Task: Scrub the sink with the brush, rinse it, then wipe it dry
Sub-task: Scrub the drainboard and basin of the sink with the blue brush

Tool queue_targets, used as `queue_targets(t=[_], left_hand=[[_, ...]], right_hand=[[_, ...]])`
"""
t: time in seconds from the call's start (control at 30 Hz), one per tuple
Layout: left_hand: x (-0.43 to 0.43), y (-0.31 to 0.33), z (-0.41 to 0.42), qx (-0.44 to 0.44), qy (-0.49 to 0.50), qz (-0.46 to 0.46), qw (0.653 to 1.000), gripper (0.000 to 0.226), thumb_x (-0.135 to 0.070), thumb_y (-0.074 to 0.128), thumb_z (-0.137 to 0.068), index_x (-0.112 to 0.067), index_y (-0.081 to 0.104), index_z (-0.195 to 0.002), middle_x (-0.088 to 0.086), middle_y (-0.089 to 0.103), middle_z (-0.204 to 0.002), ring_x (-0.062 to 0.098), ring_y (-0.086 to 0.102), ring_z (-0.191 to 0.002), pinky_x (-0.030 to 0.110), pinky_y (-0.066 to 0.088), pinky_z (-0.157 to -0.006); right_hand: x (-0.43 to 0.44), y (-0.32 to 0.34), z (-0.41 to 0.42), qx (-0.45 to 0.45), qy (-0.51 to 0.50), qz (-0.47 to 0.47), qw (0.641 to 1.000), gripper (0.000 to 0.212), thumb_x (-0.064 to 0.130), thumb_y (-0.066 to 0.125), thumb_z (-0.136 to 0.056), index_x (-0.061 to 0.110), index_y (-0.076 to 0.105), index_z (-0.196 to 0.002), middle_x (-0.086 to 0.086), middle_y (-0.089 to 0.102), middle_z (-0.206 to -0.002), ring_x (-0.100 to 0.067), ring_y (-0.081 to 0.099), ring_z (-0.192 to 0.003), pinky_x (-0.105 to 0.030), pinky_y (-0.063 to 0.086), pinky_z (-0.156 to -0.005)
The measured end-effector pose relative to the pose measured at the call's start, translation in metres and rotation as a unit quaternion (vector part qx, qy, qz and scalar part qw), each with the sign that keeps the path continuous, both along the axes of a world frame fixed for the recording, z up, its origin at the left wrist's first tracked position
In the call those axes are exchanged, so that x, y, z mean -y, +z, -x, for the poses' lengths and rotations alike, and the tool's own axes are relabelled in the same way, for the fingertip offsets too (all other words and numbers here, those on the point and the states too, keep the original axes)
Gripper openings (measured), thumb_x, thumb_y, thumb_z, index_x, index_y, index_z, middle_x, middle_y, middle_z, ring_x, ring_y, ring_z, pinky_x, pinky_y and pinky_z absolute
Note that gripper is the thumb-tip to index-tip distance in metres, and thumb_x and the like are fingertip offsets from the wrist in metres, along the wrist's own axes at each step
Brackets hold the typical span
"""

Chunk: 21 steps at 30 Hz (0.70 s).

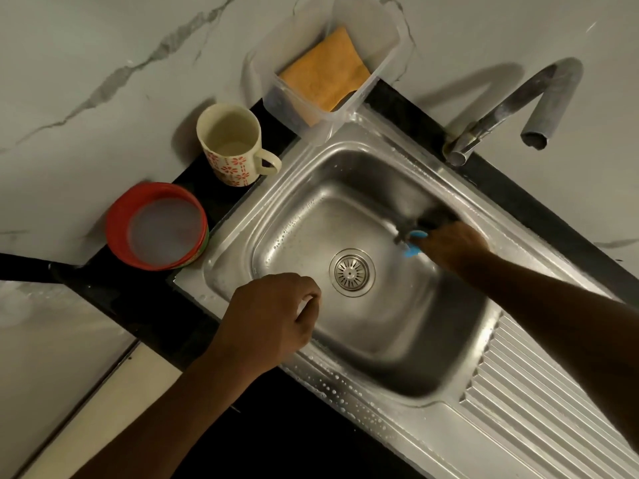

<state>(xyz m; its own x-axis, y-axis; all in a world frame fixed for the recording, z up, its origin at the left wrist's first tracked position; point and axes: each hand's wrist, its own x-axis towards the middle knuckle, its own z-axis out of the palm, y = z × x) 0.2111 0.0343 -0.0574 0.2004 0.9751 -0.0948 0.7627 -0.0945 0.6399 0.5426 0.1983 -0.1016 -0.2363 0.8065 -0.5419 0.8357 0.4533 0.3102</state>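
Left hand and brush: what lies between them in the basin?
In the head view, the drain strainer and bare wet steel lie between the left hand and the brush held by the right hand.

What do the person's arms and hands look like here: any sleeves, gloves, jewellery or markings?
Both forearms are bare as far as the frame shows, with no sleeves in view. The left hand and right hand wear no gloves. No watch, ring, bracelet or marking is visible on either, though the right hand is motion-blurred, so small details there cannot be told.
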Motion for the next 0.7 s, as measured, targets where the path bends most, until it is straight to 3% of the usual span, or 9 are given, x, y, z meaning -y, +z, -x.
queue_targets(t=[0.1, 0.2, 0.27, 0.33, 0.53, 0.7], left_hand=[[0.002, -0.001, 0.000, -0.007, -0.006, 0.011, 1.000, 0.016, -0.041, 0.055, -0.094, -0.034, 0.069, -0.095, -0.016, 0.070, -0.085, 0.008, 0.067, -0.074, 0.032, 0.057, -0.063], [0.005, -0.001, 0.002, -0.016, -0.008, 0.027, 0.999, 0.016, -0.043, 0.053, -0.095, -0.034, 0.067, -0.094, -0.015, 0.069, -0.085, 0.009, 0.067, -0.077, 0.034, 0.057, -0.063], [0.006, 0.000, 0.002, -0.025, -0.007, 0.031, 0.999, 0.013, -0.043, 0.056, -0.096, -0.035, 0.066, -0.095, -0.015, 0.069, -0.085, 0.008, 0.066, -0.078, 0.034, 0.056, -0.062], [0.006, 0.000, 0.004, -0.030, -0.006, 0.029, 0.999, 0.013, -0.042, 0.057, -0.096, -0.035, 0.067, -0.096, -0.015, 0.070, -0.086, 0.008, 0.067, -0.079, 0.034, 0.056, -0.063], [0.007, -0.001, 0.003, -0.022, 0.000, 0.019, 1.000, 0.013, -0.042, 0.058, -0.095, -0.035, 0.070, -0.097, -0.018, 0.070, -0.085, 0.006, 0.067, -0.076, 0.030, 0.056, -0.062], [0.004, -0.006, -0.003, -0.018, -0.011, 0.022, 1.000, 0.009, -0.040, 0.061, -0.094, -0.035, 0.069, -0.094, -0.017, 0.069, -0.083, 0.006, 0.066, -0.075, 0.028, 0.056, -0.060]], right_hand=[[-0.006, -0.007, 0.007, 0.091, 0.097, 0.001, 0.991, 0.041, 0.044, 0.064, -0.099, 0.025, 0.061, -0.136, -0.001, 0.073, -0.111, -0.023, 0.072, -0.098, -0.033, 0.057, -0.083], [-0.042, -0.003, 0.062, 0.045, 0.167, -0.061, 0.983, 0.042, 0.044, 0.067, -0.098, 0.033, 0.059, -0.137, -0.001, 0.072, -0.119, -0.024, 0.072, -0.102, -0.036, 0.061, -0.084], [-0.065, 0.000, 0.106, -0.013, 0.190, -0.095, 0.977, 0.037, 0.038, 0.067, -0.098, 0.032, 0.061, -0.135, -0.001, 0.073, -0.122, -0.025, 0.073, -0.102, -0.037, 0.062, -0.080], [-0.074, 0.004, 0.135, -0.014, 0.218, -0.122, 0.968, 0.037, 0.033, 0.071, -0.096, 0.031, 0.063, -0.133, 0.001, 0.073, -0.121, -0.024, 0.074, -0.100, -0.034, 0.059, -0.073], [-0.028, -0.013, 0.047, 0.025, 0.069, -0.013, 0.997, 0.041, 0.049, 0.063, -0.099, 0.027, 0.059, -0.134, -0.003, 0.070, -0.104, -0.025, 0.072, -0.096, -0.028, 0.050, -0.069], [-0.004, -0.025, 0.010, 0.029, 0.020, 0.002, 0.999, 0.061, 0.046, 0.068, -0.097, 0.037, 0.043, -0.152, -0.002, 0.070, -0.119, -0.022, 0.071, -0.100, -0.031, 0.058, -0.084]])
